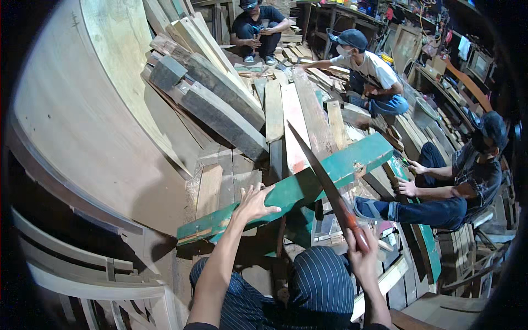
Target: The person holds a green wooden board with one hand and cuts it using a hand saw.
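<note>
A long green-painted wooden beam (297, 190) lies slantwise in front of my knees, its left end lower and nearer. Bare wood shows through chipped paint near both ends. My left hand (256, 204) rests on the beam's left half with fingers and thumb spread. A handsaw (324, 184) with a brown wooden handle is in my right hand (363, 253), the fingers wrapped round the grip. Its long tapering blade points up and away, crossing over the beam right of the middle. Whether the teeth touch the wood I cannot tell.
Curved wooden panels (93, 121) stand at the left. Thick timbers (220, 113) and loose boards (308, 110) are piled ahead. A co-worker (456, 176) sits at the right by another green beam (426, 247). Two more people (374, 71) crouch farther back among the boards.
</note>
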The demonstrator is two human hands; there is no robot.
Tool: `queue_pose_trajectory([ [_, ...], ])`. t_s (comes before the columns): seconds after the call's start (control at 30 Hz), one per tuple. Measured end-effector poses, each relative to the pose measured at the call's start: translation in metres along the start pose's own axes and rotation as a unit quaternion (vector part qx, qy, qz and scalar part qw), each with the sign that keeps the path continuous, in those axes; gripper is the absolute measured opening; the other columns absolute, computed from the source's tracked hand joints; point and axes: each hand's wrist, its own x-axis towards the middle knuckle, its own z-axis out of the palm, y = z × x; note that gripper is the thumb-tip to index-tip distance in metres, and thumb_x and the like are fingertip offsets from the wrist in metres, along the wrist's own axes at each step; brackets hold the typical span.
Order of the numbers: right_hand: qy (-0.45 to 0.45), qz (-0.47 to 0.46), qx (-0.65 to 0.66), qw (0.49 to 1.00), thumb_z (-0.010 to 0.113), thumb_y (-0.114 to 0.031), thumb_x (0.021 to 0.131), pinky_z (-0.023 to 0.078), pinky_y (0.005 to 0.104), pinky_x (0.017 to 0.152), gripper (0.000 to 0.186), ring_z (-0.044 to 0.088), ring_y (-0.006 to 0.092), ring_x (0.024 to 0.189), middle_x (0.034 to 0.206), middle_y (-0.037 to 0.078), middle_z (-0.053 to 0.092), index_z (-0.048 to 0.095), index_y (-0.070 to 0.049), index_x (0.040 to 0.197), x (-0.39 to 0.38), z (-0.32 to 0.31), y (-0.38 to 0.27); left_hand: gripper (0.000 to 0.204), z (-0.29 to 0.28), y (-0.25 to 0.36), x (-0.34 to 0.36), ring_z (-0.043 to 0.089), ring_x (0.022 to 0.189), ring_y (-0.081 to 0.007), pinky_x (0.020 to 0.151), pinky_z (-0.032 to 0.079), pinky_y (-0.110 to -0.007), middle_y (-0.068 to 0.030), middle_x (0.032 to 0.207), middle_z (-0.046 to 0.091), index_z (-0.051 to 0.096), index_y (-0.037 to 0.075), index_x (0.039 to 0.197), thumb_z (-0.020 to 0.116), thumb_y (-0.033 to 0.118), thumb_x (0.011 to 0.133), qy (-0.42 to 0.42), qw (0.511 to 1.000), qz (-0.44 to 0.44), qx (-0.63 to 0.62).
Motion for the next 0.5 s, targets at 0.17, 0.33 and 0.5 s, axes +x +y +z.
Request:
queue_pose_trajectory([
  [0.17,-0.011,0.156,0.021,0.987,0.065,-0.012,0.094,0.038,0.028,0.052,0.014,0.048,0.0099,0.056,0.063,0.004,0.052,0.059,0.0,0.09,-0.061,-0.06,0.012,0.096,-0.014,0.0,0.009,0.027,0.144,-0.0458,0.114,0.014,-0.069,-0.029,0.153,0.033,0.045,0.021,0.147,0.08,0.059,0.066,-0.05,0.998,-0.004,-0.044],
  [0.33,-0.033,0.184,0.077,0.979,0.067,-0.011,0.093,0.038,0.0273,0.052,0.014,0.049,0.0091,0.056,0.063,0.004,0.053,0.061,0.001,0.089,-0.045,-0.069,-0.012,0.091,0.001,-0.015,0.017,0.042,0.132,-0.0412,0.112,0.024,-0.063,-0.0202,0.133,0.051,0.048,0.023,0.144,0.082,0.052,0.065,0.006,0.998,0.044,-0.045],
  [0.5,-0.044,0.072,0.125,0.989,0.067,-0.02,0.095,0.043,0.0315,0.059,0.025,0.051,0.0146,0.064,0.074,0.012,0.058,0.066,0.002,0.106,0.028,-0.002,0.028,0.093,0.0,-0.013,0.01,0.044,0.131,-0.0423,0.112,0.021,-0.066,-0.0194,0.135,0.051,0.049,0.022,0.144,0.083,0.055,0.064,-0.021,0.999,0.029,-0.027],
])
